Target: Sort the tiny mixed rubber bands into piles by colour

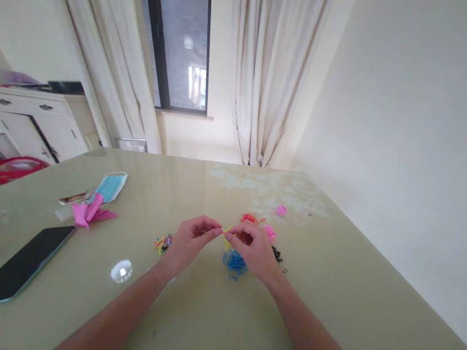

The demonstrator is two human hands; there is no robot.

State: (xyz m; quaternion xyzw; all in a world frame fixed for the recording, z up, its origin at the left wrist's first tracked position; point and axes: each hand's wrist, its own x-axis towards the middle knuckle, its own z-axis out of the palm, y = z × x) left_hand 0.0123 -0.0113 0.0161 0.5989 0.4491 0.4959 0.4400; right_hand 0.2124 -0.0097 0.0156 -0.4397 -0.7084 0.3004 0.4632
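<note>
From close above the table (210, 317), the head camera looks forward and down. The table's far edge crosses mid-view.

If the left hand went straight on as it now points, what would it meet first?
Probably the right hand, just beyond the small pink piece that it and the left hand seem to pinch; depth is unclear.

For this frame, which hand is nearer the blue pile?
Right. The right hand is just right of the blue pile; the left hand is farther off, to its left.
</note>
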